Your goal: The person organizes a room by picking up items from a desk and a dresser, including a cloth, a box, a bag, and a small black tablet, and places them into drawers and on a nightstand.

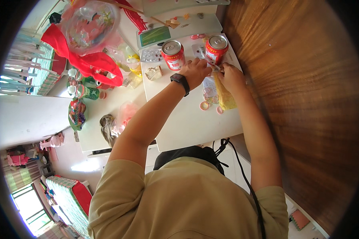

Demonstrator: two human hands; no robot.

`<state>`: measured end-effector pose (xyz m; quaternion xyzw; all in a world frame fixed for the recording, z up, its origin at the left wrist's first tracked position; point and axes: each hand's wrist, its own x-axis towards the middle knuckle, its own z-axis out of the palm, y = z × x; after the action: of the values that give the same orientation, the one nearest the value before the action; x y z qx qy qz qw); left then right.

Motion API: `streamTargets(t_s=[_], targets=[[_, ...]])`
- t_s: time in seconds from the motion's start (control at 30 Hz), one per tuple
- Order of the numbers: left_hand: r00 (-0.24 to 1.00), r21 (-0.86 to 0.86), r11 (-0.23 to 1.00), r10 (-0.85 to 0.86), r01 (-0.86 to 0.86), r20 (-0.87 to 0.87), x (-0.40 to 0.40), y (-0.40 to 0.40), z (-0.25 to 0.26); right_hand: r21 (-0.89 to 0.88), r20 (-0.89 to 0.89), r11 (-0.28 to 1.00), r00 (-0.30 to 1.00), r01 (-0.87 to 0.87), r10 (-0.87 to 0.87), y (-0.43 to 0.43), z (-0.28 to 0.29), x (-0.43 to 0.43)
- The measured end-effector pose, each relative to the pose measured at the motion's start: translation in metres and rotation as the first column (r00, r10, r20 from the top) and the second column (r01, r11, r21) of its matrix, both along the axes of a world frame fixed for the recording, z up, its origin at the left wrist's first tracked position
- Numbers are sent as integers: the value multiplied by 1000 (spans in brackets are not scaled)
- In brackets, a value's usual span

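Note:
My left hand (pixel 196 73), with a black watch (pixel 180 82) on its wrist, reaches over the white tabletop (pixel 185 119). Its bent fingertips are close to a small piece of clear plastic (pixel 216 68); whether they grip it is unclear. From the other side, my right hand (pixel 232 77) pinches the upper end of a yellow plastic bag (pixel 226 97). One red drink can (pixel 217 50) stands upright just beyond my fingers, and another red can (pixel 172 56) stands beside my left hand. Several pink and yellow rings (pixel 204 105) lie left of the bag.
A blister pack (pixel 151 56) and a crumpled wrapper (pixel 153 73) lie left of the cans. A green box (pixel 154 37) is behind them. Green bottles (pixel 88 92), red fabric (pixel 92 64) and a clear plastic globe (pixel 91 27) occupy the left side. A wooden panel (pixel 302 89) borders the right.

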<state>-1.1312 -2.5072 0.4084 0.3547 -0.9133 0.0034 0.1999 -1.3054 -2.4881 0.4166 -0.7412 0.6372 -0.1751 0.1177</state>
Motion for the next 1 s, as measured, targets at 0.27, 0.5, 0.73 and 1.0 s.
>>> streamTargets(t_s=[0.27, 0.5, 0.73, 1.0], targets=[[646, 829, 551, 669, -98, -368, -16, 18, 3, 208, -229, 976, 973, 58, -9, 10, 15, 3], [715, 731, 604, 658, -316, -235, -27, -30, 3, 253, -220, 957, 972, 142, -86, 13, 19, 4], [862, 616, 637, 486, -463, 146, -29, -32, 12, 319, -122, 926, 978, 200, -169, 29, 25, -7], [860, 489, 725, 497, -485, 116, -17, -6, 0, 255, -67, 940, 974, 226, -216, 26, 10, -11]])
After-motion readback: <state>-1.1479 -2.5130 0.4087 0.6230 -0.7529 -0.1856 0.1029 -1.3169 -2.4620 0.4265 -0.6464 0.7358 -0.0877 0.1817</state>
